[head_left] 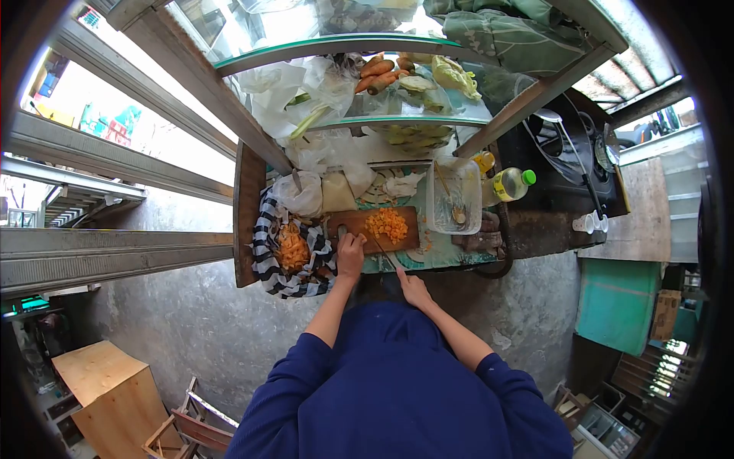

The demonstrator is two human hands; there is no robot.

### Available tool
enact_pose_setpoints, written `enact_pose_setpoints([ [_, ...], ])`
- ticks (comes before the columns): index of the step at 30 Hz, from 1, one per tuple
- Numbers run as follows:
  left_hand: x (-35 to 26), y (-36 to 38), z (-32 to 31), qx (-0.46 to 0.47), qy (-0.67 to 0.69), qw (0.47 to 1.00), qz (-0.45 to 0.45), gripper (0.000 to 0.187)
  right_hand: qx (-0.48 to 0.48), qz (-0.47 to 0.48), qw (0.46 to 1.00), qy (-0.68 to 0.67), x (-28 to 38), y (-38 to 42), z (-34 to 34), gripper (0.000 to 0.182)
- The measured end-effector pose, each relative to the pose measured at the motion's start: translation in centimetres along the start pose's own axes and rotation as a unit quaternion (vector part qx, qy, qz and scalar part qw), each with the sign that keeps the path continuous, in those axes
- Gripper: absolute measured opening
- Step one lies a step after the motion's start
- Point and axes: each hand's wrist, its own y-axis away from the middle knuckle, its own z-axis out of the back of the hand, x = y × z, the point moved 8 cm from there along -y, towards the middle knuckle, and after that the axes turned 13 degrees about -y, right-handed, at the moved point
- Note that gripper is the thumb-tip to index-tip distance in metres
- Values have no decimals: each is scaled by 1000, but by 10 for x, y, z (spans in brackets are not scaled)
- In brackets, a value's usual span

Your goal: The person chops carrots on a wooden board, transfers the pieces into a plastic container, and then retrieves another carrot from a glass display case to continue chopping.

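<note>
A wooden cutting board [352, 222] lies on the counter in front of me, with a heap of diced orange pieces [387, 224], which look like carrot, on its right half. My right hand [415, 291] is closed around the handle of a knife [388, 253], whose blade reaches over the board's front edge, just below the heap. At the board's front left, my left hand [350, 255] has its fingers bunched together beside the blade tip; what they hold is too small to make out. Left of the board, a black-and-white striped bag [267, 264] stands open with orange peelings [292, 248] inside.
Right of the board is a clear plastic container [473, 218] with a spoon [458, 213] in it. A bottle with a green cap [511, 186] stands farther right, near a black stove [554, 180]. Glass shelves above hold carrots [377, 73] and leafy vegetables [456, 78].
</note>
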Motion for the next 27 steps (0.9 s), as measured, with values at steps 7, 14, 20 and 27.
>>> enact_pose_setpoints([
  [7, 0, 1, 3, 4, -19, 1000, 24, 7, -1, 28, 997, 66, 20, 11, 6, 75],
  [14, 3, 4, -3, 8, -26, 999, 29, 7, 15, 42, 995, 92, 22, 11, 7, 73],
  [20, 3, 3, -2, -3, -34, 999, 25, 6, 56, 18, 989, 137, 20, 2, 10, 71],
  [27, 3, 4, -4, -5, -41, 999, 17, 5, 72, -4, 986, 152, 19, -1, 9, 72],
])
